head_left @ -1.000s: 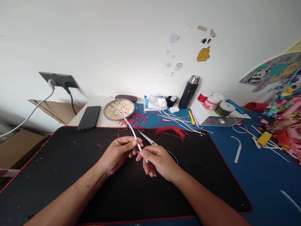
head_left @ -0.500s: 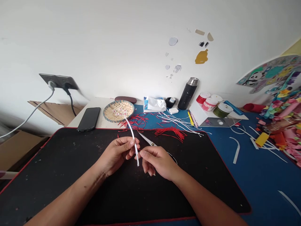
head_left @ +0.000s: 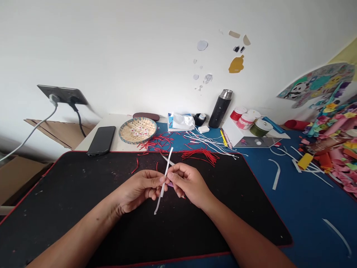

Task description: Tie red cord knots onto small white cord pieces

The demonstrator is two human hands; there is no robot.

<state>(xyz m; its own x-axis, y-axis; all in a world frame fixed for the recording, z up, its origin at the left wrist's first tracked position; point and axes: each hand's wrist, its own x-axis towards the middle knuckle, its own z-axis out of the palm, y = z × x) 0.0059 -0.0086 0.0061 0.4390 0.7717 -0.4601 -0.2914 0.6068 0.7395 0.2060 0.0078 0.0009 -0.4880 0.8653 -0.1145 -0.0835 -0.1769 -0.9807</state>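
Over the black mat (head_left: 83, 208), my left hand (head_left: 139, 188) and my right hand (head_left: 189, 182) meet at a thin white paper strip (head_left: 164, 178). The strip stands nearly upright between the fingertips of both hands, which pinch it near its middle. A small pink piece (head_left: 170, 184) shows under my right fingers. Scissors (head_left: 168, 160) lie on the mat just behind my hands, mostly hidden by them. Beyond them lie red strips (head_left: 200, 154) and white strips (head_left: 212, 143).
A woven basket (head_left: 137, 130), a black phone (head_left: 101, 140), a tissue pack (head_left: 180, 121), a black flask (head_left: 220, 108) and paint jars (head_left: 245, 119) stand at the back. Coloured paper scraps (head_left: 329, 145) pile at the right on the blue table (head_left: 306, 197). Cables hang from a wall socket (head_left: 61, 95).
The white strip has swung from leaning back-left toward the basket to nearly upright, its lower end now hanging below my hands. Both hands shifted slightly and came closer together.
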